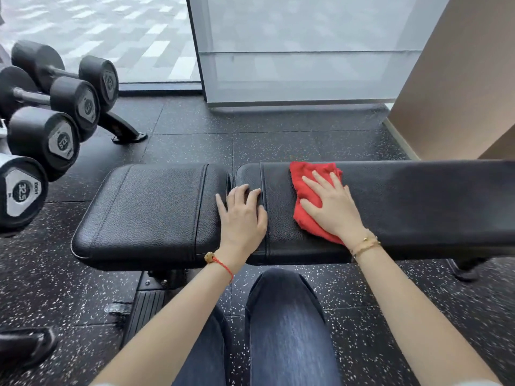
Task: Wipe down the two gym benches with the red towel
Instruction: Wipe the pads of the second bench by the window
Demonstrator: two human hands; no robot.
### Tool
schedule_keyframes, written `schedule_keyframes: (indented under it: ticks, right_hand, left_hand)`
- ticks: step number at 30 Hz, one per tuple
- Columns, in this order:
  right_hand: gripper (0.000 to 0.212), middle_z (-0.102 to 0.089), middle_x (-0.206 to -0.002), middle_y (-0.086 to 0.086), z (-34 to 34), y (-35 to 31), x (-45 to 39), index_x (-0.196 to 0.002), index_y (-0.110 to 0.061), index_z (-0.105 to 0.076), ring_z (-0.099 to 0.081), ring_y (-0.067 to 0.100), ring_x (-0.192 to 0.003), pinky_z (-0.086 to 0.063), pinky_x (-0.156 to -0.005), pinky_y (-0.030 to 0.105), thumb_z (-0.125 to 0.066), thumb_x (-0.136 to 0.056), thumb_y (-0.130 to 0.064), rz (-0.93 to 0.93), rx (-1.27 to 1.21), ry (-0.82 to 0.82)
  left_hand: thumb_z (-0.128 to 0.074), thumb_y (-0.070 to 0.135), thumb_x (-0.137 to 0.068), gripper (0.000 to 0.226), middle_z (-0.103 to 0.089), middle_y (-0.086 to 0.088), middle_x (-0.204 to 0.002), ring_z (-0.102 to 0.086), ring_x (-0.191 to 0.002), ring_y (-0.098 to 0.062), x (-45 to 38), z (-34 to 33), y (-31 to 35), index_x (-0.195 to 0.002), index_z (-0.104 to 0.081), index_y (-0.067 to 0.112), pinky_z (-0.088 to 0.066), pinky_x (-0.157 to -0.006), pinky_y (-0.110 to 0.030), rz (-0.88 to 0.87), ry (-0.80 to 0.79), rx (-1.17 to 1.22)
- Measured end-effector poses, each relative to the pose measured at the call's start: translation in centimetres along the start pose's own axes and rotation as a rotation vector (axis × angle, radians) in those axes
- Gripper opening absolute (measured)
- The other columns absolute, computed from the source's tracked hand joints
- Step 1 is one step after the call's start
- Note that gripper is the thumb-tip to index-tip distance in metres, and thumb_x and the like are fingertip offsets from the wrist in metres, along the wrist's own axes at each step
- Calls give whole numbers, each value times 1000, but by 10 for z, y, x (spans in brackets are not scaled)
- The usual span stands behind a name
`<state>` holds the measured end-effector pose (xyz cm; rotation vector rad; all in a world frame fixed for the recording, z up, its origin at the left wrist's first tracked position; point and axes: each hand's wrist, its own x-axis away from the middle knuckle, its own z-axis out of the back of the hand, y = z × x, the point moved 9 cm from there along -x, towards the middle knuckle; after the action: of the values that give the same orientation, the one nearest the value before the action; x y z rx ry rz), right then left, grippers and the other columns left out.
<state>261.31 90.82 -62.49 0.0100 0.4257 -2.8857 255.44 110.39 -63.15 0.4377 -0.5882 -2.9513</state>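
A black padded gym bench runs left to right in front of me, with a shorter seat pad on its left end. The red towel lies crumpled on the long pad near the gap between the pads. My right hand presses flat on the towel, fingers spread. My left hand rests on the bench at the gap between the two pads, fingers bent over the seam, holding nothing. Only this one bench is in view.
A rack of black dumbbells stands at the left, its foot on the speckled rubber floor. A glass panel and a tan wall lie beyond the bench. My knees in dark jeans are just below it.
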Motion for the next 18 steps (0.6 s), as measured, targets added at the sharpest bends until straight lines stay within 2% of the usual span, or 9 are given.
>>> schedule_keyframes:
  ticks: [4,11,18]
  right_hand:
    - [58,-22,-162,1,4,-5,-26,-152,-23,-32,-10,28,-151,-3,-123,43,-46,-97,-36,-19,15,19]
    - [55,-33,-158,1,3,-9,32,-148,-18,-41,-22,25,-149,-15,-123,42,-50,-95,-29,152,9,72]
    - [54,-26,-161,4,15,24,-10,-150,-17,-37,-17,26,-149,-6,-124,40,-44,-97,-28,-82,25,93]
  left_hand:
    - [-49,31,-91,39,-46,-1,-142,-36,-137,-22,0,0,1,-129,-55,24,-9,-120,-57,24,46,20]
    - [-51,28,-89,38,-50,0,-137,-39,-135,-21,1,3,-2,-126,-58,25,-10,-120,-56,25,98,41]
    - [-46,31,-87,41,-50,-1,-138,-40,-135,-22,2,3,-1,-126,-58,26,-10,-120,-55,25,100,40]
